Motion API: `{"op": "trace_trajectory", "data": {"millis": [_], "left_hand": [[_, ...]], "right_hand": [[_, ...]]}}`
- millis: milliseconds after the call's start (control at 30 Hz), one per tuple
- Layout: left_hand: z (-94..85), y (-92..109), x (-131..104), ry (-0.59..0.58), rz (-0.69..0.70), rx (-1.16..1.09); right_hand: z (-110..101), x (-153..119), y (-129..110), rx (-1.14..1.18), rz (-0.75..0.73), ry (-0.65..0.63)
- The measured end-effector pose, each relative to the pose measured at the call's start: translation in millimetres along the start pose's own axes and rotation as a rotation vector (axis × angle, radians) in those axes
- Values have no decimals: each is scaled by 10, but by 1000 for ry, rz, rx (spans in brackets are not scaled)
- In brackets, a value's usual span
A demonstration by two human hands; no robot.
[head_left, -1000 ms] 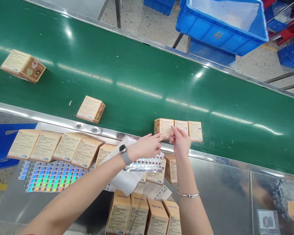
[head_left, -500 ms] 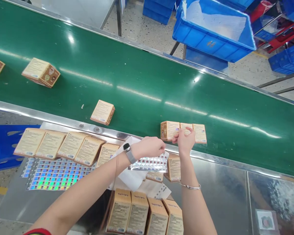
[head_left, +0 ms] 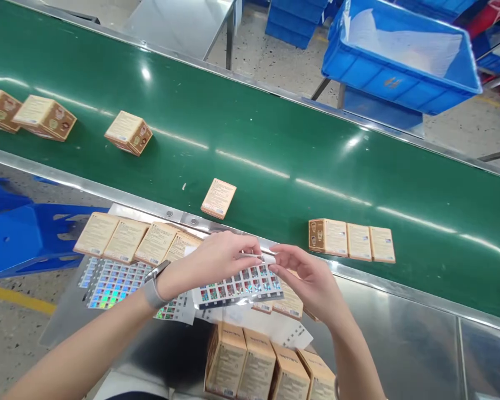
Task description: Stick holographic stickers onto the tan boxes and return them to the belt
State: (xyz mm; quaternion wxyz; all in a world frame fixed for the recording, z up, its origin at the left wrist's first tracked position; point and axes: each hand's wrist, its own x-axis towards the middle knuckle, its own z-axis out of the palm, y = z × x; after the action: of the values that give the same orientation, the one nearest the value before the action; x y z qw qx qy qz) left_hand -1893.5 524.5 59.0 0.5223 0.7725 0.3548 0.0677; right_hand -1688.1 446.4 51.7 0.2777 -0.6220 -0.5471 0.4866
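Note:
My left hand [head_left: 225, 255] is closed on a shiny sticker sheet [head_left: 241, 286], its fingers at the sheet's upper edge. My right hand [head_left: 306, 275] meets it from the right, thumb and forefinger close together at the curled white corner of the sheet; whether a sticker is between them is too small to tell. Beneath and beside the sheet lie cartons, partly covered, one of them [head_left: 289, 300] below my right hand. Three joined-up cartons [head_left: 358, 240] stand on the green belt, beyond my right hand. A single carton [head_left: 219, 198] lies on the belt beyond my left hand.
More cartons [head_left: 129, 132] sit on the belt [head_left: 275, 139] at the left. A row of cartons [head_left: 95, 233] and sticker sheets [head_left: 116, 283] lie on the metal table at left, and open-topped cartons [head_left: 254, 361] stand in front. A blue crate [head_left: 400, 83] is beyond the belt.
My right hand has left the three cartons on the belt and come to the sticker sheet beside my left hand. The view has shifted, and another carton shows at the left of the belt.

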Motion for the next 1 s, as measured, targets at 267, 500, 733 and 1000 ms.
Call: {"op": "trace_trajectory", "data": {"millis": [267, 500, 733, 1000], "left_hand": [[-118, -96, -89, 96, -113, -1], [-171, -113, -84, 76, -100, 103], [-183, -172, -16, 105, -180, -29], [-146, -453, 76, 80, -128, -53]], "right_hand": [[17, 102, -136, -274, -45, -36], [135, 259, -267, -655, -485, 63], [318, 319, -211, -903, -655, 259], [317, 626, 210, -21, -137, 475]]}}
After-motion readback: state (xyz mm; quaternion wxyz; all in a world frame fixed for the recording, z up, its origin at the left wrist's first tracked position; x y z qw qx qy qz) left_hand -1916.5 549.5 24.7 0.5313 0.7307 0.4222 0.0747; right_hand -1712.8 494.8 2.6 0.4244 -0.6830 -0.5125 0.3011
